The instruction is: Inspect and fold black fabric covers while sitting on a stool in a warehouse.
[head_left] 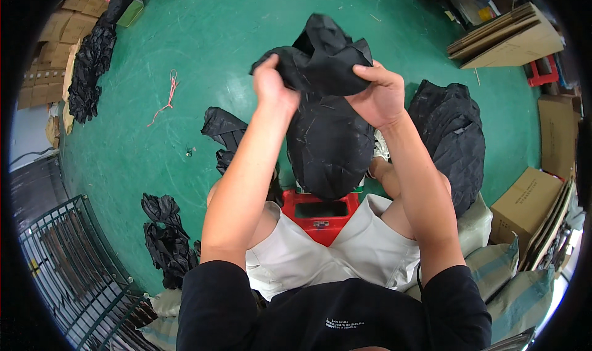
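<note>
Cloth (324, 67), black, thin and crumpled, is held aloft at 12 o'clock, clock positions being read about the centre of the view. The left hand (274, 89) appears to pinch its near-left edge, the fingers being partly hidden and blurred; the grip of the right hand (381, 95) pinches the opposite end, thumb in front. Directly below, near the centre, lies a rounded black fabric-covered bundle (330, 144), beyond a red plastic stool (311, 228) at 6 o'clock.

Likely faults: the slack folds could slip from the lighter-looking left pinch, or the cloth could be twisted if the hands pull unevenly; dropped, it might be lost against the like-coloured bundle.

Surface and room: a smooth green floor (203, 36) carries a loose pink string (171, 92) at 10 o'clock, a black fabric heap (166, 240) at 8 and a larger black fabric pile (453, 141) at 3. Flattened brown cardboard sheets (512, 43) lean at 2 o'clock, striped woven sacks (521, 302) lie at 4, and a dark metal wire rack (77, 271) stands at 8.
</note>
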`<action>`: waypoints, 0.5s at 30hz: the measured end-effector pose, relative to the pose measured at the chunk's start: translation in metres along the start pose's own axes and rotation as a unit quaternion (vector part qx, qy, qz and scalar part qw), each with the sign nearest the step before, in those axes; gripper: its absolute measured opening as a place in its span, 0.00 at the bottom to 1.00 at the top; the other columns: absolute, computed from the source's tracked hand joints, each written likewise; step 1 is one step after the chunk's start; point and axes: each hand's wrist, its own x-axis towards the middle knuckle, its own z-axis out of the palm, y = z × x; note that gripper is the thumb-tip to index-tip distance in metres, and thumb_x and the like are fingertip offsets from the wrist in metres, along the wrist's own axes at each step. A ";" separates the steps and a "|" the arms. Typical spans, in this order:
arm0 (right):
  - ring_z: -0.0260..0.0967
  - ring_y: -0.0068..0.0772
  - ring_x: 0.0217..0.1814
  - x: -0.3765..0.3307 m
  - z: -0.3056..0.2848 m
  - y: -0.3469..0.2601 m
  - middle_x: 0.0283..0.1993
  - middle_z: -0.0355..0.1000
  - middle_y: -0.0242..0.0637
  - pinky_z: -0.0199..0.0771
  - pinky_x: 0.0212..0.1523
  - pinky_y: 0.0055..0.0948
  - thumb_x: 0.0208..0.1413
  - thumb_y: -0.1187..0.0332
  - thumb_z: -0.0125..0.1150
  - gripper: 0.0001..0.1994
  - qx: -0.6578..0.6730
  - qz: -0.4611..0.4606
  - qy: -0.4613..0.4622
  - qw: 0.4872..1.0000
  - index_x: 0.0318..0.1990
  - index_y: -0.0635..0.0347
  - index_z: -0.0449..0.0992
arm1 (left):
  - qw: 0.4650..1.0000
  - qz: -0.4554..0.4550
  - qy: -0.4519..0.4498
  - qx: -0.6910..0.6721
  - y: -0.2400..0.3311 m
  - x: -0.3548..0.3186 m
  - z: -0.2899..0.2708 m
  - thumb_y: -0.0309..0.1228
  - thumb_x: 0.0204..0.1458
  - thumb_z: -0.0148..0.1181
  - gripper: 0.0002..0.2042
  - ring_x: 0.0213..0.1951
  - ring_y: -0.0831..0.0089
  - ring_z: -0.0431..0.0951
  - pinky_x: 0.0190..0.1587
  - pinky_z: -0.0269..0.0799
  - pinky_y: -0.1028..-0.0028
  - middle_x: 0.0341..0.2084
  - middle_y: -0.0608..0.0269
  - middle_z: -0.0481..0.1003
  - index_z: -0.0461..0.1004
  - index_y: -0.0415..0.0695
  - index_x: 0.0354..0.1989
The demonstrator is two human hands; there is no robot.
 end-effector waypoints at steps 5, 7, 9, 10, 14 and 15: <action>0.75 0.32 0.39 0.004 0.002 -0.013 0.38 0.77 0.42 0.74 0.41 0.33 0.58 0.57 0.58 0.18 -0.475 -0.016 0.161 0.865 0.40 0.67 0.76 | 0.992 0.049 -0.112 -0.006 0.040 -0.006 0.002 0.35 0.58 0.46 0.11 0.36 0.62 0.78 0.44 0.74 0.61 0.33 0.59 0.78 0.73 0.43 0.33; 0.72 0.26 0.30 0.007 0.001 -0.019 0.25 0.75 0.37 0.70 0.31 0.27 0.55 0.48 0.62 0.23 -0.723 0.006 0.248 0.644 0.31 0.66 0.79 | 0.981 0.020 -0.192 0.018 0.045 -0.010 0.001 0.37 0.59 0.47 0.12 0.35 0.65 0.78 0.42 0.74 0.63 0.32 0.61 0.78 0.74 0.44 0.34; 0.73 0.27 0.33 0.005 0.001 -0.021 0.30 0.76 0.38 0.71 0.35 0.27 0.54 0.50 0.63 0.22 -0.719 -0.021 0.273 0.638 0.36 0.66 0.78 | 0.975 0.012 -0.209 0.068 0.034 -0.039 0.027 0.43 0.62 0.49 0.14 0.32 0.71 0.78 0.38 0.75 0.68 0.32 0.66 0.78 0.76 0.46 0.38; 0.73 0.28 0.37 0.005 0.003 -0.021 0.35 0.76 0.39 0.72 0.38 0.28 0.54 0.52 0.64 0.22 -0.714 -0.051 0.292 0.634 0.40 0.66 0.78 | 0.965 -0.004 -0.248 0.083 0.032 -0.049 0.031 0.46 0.64 0.48 0.17 0.34 0.71 0.78 0.39 0.75 0.68 0.34 0.65 0.79 0.76 0.45 0.42; 0.71 0.41 0.52 0.016 -0.032 -0.012 0.50 0.74 0.45 0.70 0.52 0.36 0.49 0.55 0.66 0.25 -0.642 -0.206 0.234 0.701 0.49 0.65 0.73 | 0.930 -0.097 -0.348 0.073 0.025 -0.048 0.027 0.48 0.63 0.48 0.20 0.35 0.70 0.80 0.40 0.78 0.69 0.36 0.64 0.79 0.76 0.45 0.46; 0.68 0.43 0.56 0.016 -0.037 -0.011 0.55 0.70 0.46 0.67 0.55 0.37 0.49 0.57 0.66 0.27 -0.665 -0.204 0.222 0.683 0.53 0.64 0.71 | 0.928 -0.122 -0.344 0.072 0.023 -0.052 0.026 0.48 0.63 0.48 0.20 0.36 0.70 0.80 0.41 0.79 0.69 0.37 0.63 0.80 0.76 0.44 0.47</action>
